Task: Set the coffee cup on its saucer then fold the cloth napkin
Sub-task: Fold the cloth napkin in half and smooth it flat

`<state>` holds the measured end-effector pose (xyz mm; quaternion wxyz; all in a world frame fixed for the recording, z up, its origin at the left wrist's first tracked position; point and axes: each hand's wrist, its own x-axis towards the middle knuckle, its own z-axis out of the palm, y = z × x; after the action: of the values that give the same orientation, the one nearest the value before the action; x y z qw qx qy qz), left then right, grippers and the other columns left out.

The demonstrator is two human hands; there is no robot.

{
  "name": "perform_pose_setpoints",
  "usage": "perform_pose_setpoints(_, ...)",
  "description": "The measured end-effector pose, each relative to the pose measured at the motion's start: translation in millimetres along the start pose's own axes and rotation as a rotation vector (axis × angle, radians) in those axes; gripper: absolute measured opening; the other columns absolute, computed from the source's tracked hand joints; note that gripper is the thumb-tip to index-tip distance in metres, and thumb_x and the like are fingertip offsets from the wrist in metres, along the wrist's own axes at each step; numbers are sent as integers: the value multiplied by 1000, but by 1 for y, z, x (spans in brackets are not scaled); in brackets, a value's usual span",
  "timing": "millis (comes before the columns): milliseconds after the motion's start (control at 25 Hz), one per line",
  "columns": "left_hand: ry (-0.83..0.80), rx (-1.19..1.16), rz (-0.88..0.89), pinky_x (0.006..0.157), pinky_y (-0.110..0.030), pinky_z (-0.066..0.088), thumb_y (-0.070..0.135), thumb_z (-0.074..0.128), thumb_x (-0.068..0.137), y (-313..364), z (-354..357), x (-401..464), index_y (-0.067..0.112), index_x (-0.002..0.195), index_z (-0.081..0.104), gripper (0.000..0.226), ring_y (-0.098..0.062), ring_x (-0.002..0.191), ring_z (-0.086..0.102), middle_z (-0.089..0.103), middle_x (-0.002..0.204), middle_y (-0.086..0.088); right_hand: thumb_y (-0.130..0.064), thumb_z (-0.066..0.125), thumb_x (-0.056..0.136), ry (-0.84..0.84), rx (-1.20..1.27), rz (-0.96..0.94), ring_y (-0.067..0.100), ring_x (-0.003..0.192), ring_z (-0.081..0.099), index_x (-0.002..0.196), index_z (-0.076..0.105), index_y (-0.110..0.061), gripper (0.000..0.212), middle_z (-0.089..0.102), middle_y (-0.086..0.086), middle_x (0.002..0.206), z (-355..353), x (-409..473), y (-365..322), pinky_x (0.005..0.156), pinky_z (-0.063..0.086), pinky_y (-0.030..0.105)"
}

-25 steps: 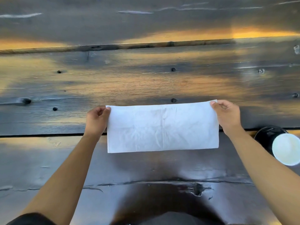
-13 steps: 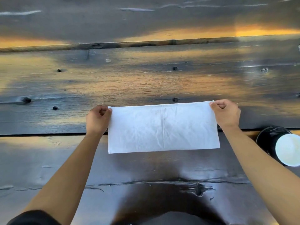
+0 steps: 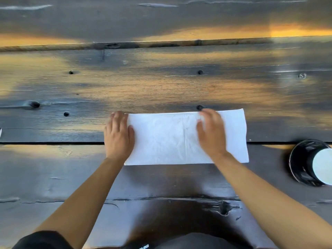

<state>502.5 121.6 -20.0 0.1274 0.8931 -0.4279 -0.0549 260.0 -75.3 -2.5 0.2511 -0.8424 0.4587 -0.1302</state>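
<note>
A white cloth napkin [image 3: 167, 139], folded into a long rectangle, lies flat on the dark wooden table [image 3: 161, 83]. My left hand [image 3: 118, 135] rests palm down on the napkin's left end, fingers spread. Palm down on the cloth right of its middle crease lies my right hand [image 3: 212, 132]. The napkin's right end is uncovered. At the right edge of the view a white coffee cup [image 3: 322, 166] stands on a black saucer [image 3: 298, 162].
The table is made of wide dark planks with knots and a gap [image 3: 53, 143] running left to right under the napkin. My dark clothing shows at the bottom edge.
Both hands let go of the napkin's far corners and now lie flat on it. My right hand has moved left toward the middle crease. The napkin lies where it was.
</note>
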Motion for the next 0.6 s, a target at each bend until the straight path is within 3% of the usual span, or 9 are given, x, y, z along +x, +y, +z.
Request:
perform_pose_setpoints(120, -135, 33, 231, 126, -54, 19, 25, 39, 105, -11, 7, -19, 1, 155, 35, 55, -36, 156, 19, 26, 166, -18, -23, 43, 104, -306, 7, -237, 36, 148, 36, 142, 53, -1, 46, 48, 17, 154, 55, -23, -84, 125, 22, 49)
perform_pose_setpoints(240, -291, 43, 255, 128, -50, 15, 29, 32, 104, -18, 10, -18, 1, 160, 18, 64, -29, 159, 8, 12, 170, -15, -43, 24, 106, -435, -86, -359, 26, 157, 13, 157, 30, -5, 64, 23, 10, 168, 98, -30, -140, 128, 8, 44)
perform_pose_setpoints(360, -327, 127, 244, 128, -48, 14, 33, 24, 104, -20, 15, -15, 1, 161, 9, 67, -28, 159, 4, 6, 171, -15, -53, 18, 104, -480, -199, -374, 21, 158, 4, 161, 18, -8, 73, 10, 6, 171, 117, -25, -146, 128, 7, 43)
perform_pose_setpoints(600, -299, 158, 241, 129, -46, 10, 40, 17, 107, -24, 23, -15, 1, 161, 11, 67, -27, 159, 2, 6, 171, -16, -53, 17, 107, -370, -355, -402, 22, 157, 13, 161, 21, -8, 70, 18, 7, 169, 100, -15, -79, 127, 16, 44)
